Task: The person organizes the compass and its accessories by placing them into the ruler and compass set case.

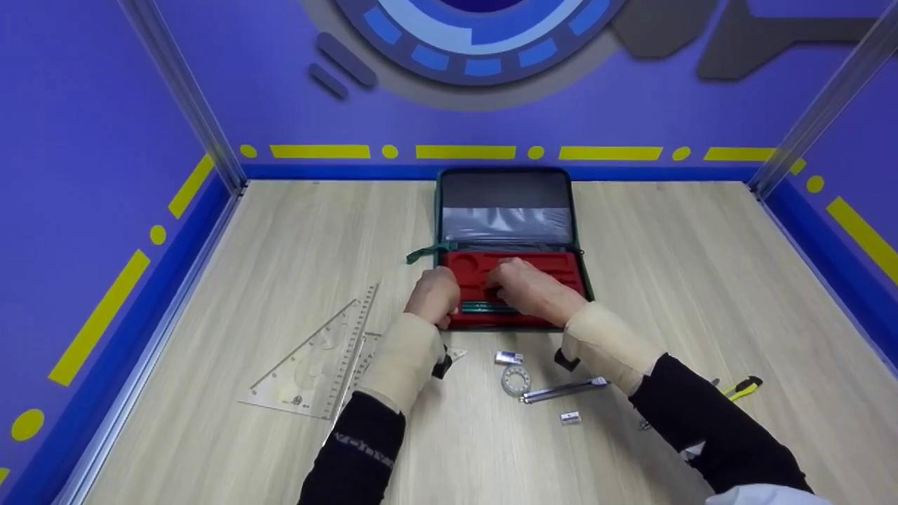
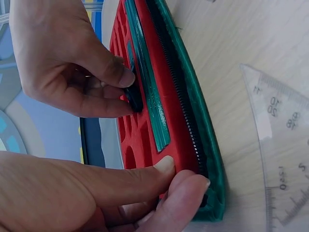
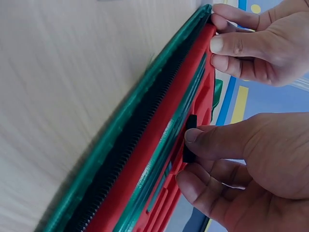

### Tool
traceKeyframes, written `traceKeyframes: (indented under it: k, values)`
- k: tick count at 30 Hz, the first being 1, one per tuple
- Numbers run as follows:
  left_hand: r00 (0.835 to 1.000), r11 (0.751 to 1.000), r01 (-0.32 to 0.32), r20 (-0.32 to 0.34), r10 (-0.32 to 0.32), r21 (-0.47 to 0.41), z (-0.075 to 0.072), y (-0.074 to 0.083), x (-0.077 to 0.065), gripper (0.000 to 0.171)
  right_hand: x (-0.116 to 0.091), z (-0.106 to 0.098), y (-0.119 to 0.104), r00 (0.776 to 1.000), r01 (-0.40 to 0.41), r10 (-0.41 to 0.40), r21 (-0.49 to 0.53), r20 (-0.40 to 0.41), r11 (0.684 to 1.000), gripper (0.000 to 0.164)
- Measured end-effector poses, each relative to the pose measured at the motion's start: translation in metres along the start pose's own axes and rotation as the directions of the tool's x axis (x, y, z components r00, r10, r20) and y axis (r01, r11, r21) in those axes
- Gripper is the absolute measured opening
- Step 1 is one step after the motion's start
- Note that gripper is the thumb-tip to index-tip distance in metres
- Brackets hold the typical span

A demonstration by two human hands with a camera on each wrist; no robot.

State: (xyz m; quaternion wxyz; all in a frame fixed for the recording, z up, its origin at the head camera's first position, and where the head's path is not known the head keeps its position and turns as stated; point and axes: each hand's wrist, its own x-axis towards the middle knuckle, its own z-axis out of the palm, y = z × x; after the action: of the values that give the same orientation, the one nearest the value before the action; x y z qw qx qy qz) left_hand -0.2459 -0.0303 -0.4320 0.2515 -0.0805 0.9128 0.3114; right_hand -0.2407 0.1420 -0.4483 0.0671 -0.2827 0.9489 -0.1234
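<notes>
A zip case with green edging lies unfolded, a red molded tray in its near half. At the tray's near left corner, my left hand pinches the red edge between thumb and fingers, as the left wrist view shows. My right hand holds a small flat black piece between thumb and fingertips, close over the tray's slots; its exact kind I cannot tell. Long dark green pencils lie in the slot along the near side. Other recesses, one of them round, show bare red.
Left of the case lie clear set squares, partly under my left arm. In front are a boxed eraser, a tape roll, a metal compass and a sharpener. A yellow-black cutter lies right, beyond my right sleeve.
</notes>
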Motion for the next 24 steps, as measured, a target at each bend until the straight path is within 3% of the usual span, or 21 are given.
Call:
traceKeyframes:
  k: [10, 24]
  values:
    - [1.0, 1.0, 0.003, 0.002, -0.003, -0.009, 0.0002, 0.0006, -0.0014, 0.013, 0.0006, 0.0029, 0.0026, 0.999, 0.011, -0.01, 0.027, -0.038, 1.0, 0.014]
    - [1.0, 0.999, -0.004, 0.0, 0.004, -0.036, -0.0001, -0.0003, -0.0025, 0.015, 0.0016, 0.0047, 0.0041, 0.999, 0.002, -0.001, 0.023, -0.042, 1.0, 0.017]
